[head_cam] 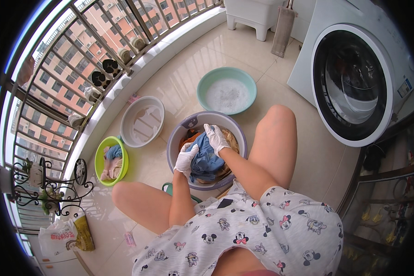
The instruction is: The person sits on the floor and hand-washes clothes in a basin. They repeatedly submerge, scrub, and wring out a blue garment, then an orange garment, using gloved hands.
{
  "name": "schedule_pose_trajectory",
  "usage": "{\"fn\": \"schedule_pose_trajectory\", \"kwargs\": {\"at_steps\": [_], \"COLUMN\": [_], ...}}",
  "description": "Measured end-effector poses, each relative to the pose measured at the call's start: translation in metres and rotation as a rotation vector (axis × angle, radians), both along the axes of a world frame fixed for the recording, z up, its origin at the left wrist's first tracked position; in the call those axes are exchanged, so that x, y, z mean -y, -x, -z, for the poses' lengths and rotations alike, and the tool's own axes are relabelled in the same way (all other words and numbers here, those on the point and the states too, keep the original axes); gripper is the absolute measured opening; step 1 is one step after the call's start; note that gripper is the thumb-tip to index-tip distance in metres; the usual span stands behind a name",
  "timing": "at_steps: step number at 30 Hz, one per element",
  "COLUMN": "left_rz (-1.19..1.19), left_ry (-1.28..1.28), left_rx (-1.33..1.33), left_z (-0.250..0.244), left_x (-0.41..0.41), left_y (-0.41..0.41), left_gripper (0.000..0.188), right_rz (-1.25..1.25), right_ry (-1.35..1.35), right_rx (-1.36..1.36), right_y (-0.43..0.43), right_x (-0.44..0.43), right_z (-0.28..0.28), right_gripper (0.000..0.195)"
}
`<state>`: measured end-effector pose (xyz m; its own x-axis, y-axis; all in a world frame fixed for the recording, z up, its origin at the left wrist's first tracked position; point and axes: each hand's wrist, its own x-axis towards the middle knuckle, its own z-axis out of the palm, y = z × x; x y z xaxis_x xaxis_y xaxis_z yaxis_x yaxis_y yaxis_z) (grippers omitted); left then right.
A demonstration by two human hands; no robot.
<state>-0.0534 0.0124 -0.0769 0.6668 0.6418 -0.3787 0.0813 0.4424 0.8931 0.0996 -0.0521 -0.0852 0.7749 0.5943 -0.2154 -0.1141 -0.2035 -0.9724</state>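
Before me on the tiled floor stands a grey and purple plastic basin [240,138] filled with clothes. My left hand [186,159], in a white glove, grips the near-left side of a blue garment [207,162] bunched in the basin. Farther right, my right hand [216,137], gloved likewise, holds the same cloth near its upper edge. Orange cloth [188,138] shows at the basin's left, and brown patterned cloth [232,139] at its right; both lie partly under the blue one. The fingertips are partly hidden in the folds.
A green basin [252,90] of sudsy water stands beyond. To the left are a grey basin [124,120] of water and a lime basin [126,165] with clothes. A washing machine [305,69] is at right, railings with shoes and a metal plant stand [45,183] at left.
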Motion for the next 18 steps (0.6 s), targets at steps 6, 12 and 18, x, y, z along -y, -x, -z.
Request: {"fn": "schedule_pose_trajectory", "kwargs": {"at_steps": [6,12,18], "left_rz": [-0.212,-0.182,-0.098], "left_ry": [0.02,0.312,-0.188], "left_rx": [0.018,0.268,-0.111], "left_z": [0.047,0.011,-0.016], "left_x": [-0.019,0.007,0.018], "left_y": [0.005,-0.023,-0.029], "left_gripper": [0.032,0.033,0.04], "right_rz": [-0.257,-0.309,-0.164], "right_ry": [0.05,0.067,0.137], "right_rx": [0.309,0.443,0.075], "right_y": [0.03,0.052,0.0], "right_x": [0.014,0.026,-0.003], "right_z": [-0.054,-0.046,0.014], "right_gripper": [0.046,0.043,0.055]}}
